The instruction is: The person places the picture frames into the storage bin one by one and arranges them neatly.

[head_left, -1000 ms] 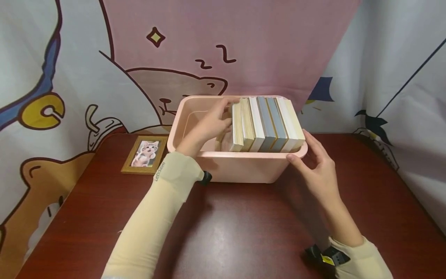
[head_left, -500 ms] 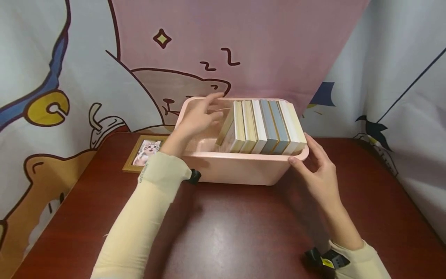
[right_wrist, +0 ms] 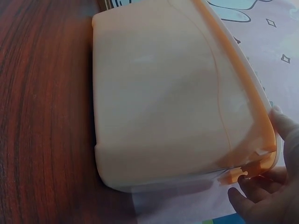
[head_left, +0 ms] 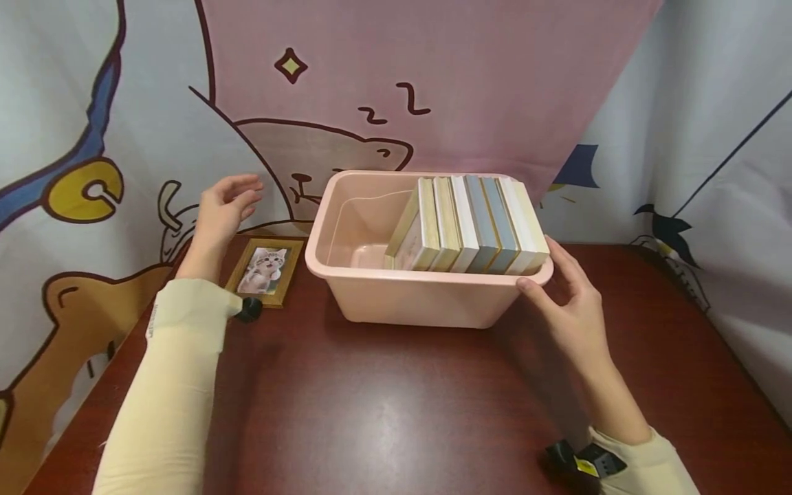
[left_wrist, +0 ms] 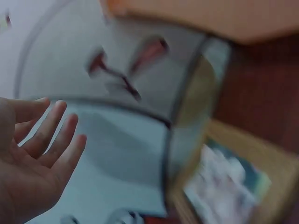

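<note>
A pink plastic bin (head_left: 421, 302) stands on the table, with several books (head_left: 470, 220) upright in its right part; the leftmost one leans. My right hand (head_left: 575, 316) grips the bin's right front corner. In the right wrist view its thumb lies on the rim and the fingers curl beneath. Left of the bin, my left hand (head_left: 223, 210) is in the air with nothing in it, fingers loosely bent. The left wrist view shows those fingers (left_wrist: 56, 137) apart from everything. Nearest to it is a wooden photo frame (head_left: 265, 271) with a kitten picture, lying on the table.
A dark red-brown table (head_left: 371, 405) bears the bin and frame. Behind it hangs a printed cartoon curtain (head_left: 470, 89), close to the bin's back side. Both wrists carry dark straps over or near cream sleeves (head_left: 163, 385).
My left hand has drawn away from the books, out of the bin and leftward past its rim. My right hand keeps its grip on the bin's corner.
</note>
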`<state>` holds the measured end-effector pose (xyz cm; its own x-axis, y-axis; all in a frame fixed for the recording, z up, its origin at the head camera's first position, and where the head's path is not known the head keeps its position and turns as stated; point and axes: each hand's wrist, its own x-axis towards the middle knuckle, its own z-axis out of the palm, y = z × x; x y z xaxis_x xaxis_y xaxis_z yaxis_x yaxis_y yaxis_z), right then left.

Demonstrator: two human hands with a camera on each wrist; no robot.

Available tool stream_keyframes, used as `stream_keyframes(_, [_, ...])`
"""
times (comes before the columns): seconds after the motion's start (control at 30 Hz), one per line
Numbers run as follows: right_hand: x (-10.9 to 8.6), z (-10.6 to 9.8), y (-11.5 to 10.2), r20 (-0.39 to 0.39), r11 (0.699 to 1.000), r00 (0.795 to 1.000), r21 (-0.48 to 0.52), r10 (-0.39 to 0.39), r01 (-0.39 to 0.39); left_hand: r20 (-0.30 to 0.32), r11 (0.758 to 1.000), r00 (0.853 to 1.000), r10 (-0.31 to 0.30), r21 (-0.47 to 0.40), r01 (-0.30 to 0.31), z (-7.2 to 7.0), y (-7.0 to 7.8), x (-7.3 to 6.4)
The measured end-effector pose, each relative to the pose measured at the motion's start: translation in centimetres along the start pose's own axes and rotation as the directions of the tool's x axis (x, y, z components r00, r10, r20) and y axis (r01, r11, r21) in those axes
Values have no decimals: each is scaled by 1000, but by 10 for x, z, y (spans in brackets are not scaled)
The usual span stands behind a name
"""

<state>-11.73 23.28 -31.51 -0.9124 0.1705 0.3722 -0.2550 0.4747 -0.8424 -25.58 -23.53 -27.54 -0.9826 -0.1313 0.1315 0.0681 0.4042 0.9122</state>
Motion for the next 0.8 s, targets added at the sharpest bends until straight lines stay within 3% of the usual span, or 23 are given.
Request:
stream_keyframes(0.17, [0, 0, -1, 2, 1000, 1000, -1, 3, -3, -74, 989, 991, -111, 89, 117, -11, -55, 6])
stream_keyframes(0.3, [-1, -1, -2, 4, 1000, 1000, -4, 3, -3, -88, 980, 982, -165, 102, 173, -13, -87, 11])
stream_keyframes(0.43, [-3, -1, -2, 3, 1000, 1000, -22, -1, 1, -47, 969, 974, -222, 101, 226, -13, -107, 14])
stream_keyframes(0.57, [-3, 0, -1, 5, 1000, 1000, -23, -16, 16, 67, 941, 958, -277, 223, 257, -15, -121, 17])
stream_keyframes(0.67, [-2, 0, -1, 9, 1000, 1000, -11, -22, 22, 117, 889, 945, -306, 391, 239, -16, -126, 17])
stream_keyframes(0.8, [-1, 0, -2, 5, 1000, 1000, 2, -18, 18, 100, 779, 928, -360, 579, 240, -17, -122, 14])
